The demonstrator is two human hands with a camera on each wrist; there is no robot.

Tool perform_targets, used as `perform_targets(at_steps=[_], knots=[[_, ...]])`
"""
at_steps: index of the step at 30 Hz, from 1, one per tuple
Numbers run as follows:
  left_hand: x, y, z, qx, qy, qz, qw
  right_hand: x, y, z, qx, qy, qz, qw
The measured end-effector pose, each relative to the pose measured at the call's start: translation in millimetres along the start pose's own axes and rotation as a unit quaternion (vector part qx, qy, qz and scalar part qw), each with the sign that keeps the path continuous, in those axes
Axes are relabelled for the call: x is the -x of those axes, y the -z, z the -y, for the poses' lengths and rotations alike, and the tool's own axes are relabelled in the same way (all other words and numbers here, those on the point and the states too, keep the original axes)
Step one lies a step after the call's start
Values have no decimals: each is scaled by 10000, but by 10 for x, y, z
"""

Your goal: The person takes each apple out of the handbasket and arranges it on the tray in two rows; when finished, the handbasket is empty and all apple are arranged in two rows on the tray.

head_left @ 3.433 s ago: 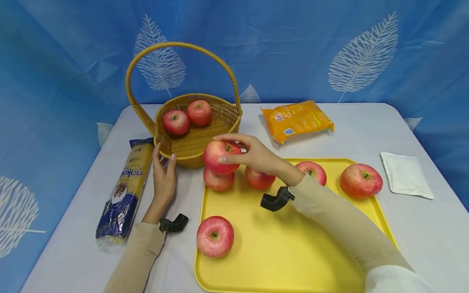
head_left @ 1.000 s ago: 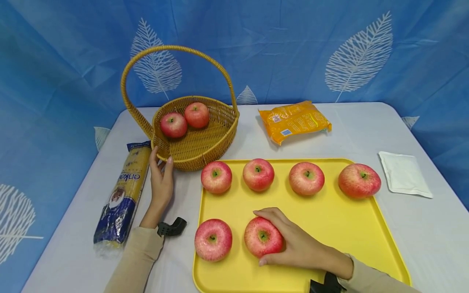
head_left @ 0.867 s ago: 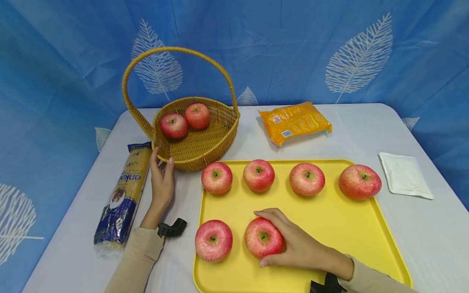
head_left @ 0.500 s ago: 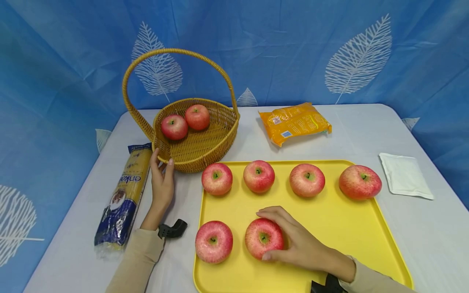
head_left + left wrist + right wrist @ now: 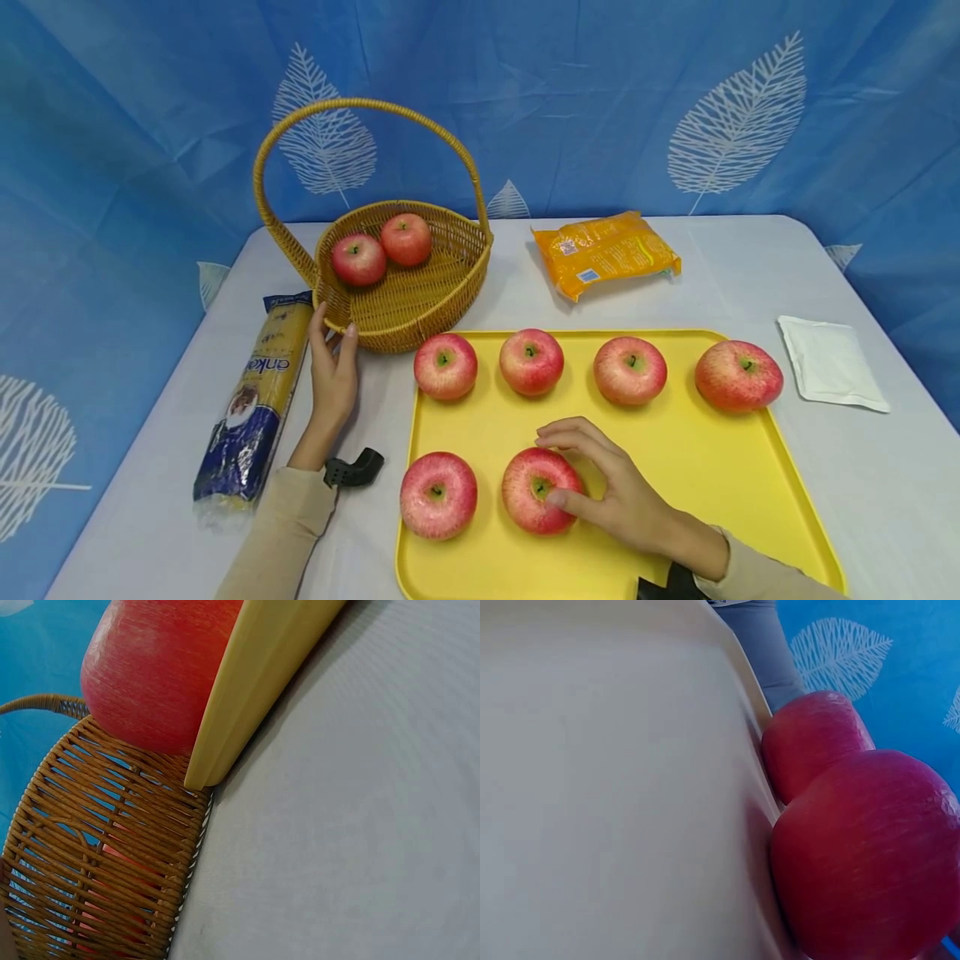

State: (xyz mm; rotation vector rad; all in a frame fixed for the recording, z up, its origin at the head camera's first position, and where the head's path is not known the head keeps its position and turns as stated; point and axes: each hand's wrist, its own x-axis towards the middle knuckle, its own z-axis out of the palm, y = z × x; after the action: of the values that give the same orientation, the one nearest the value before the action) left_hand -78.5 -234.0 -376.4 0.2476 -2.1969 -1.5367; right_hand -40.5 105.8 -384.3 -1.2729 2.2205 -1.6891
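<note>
My left hand (image 5: 332, 379) touches the near left side of the wicker basket (image 5: 420, 321), its index finger and thumb extended at the rim. Two red apples lie at the back left of the basket. Over the yellow tray (image 5: 660, 475), my right hand (image 5: 618, 487) hovers loosely around a red apple (image 5: 528, 512), thumb near its top and fingers spread behind it. Left of that sits another apple (image 5: 438, 496). A row of several apples stands along the tray's far edge, the rightmost apple (image 5: 738, 377) at the corner. The left wrist view shows basket weave (image 5: 105, 840) beside an apple (image 5: 157, 675).
A long blue and yellow packet (image 5: 251, 408) lies left of the left forearm. Behind the tray is an orange packet (image 5: 607, 252), and a white sachet (image 5: 832, 362) lies to its right. The basket's tall handle (image 5: 367, 103) arches up before the blue curtain (image 5: 585, 108).
My right hand carried an apple from by the basket to the tray's near middle, set it down, and has now loosened its fingers. My left hand has stayed at the basket.
</note>
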Motion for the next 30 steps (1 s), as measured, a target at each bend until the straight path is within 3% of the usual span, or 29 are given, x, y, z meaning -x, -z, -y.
perform_targets(at_steps=[10, 19, 22, 27, 30], knots=[[-3, -1, 23, 14, 28, -6, 10000, -65, 60, 64, -286, -28, -143, 9995], [-71, -3, 330, 25, 4, -74, 10000, -289, 225, 132, -1230, -594, -63, 9906], [-71, -7, 344, 65, -51, -74, 9999, -443, 310, 153, -1143, -583, -31, 9917], [-72, -9, 333, 66, -34, -71, 9999, -800, 462, 140, -517, -579, -102, 9969], [-81, -5, 338, 52, -8, -95, 9999, -1087, 540, 105, -226, -837, -120, 9962]])
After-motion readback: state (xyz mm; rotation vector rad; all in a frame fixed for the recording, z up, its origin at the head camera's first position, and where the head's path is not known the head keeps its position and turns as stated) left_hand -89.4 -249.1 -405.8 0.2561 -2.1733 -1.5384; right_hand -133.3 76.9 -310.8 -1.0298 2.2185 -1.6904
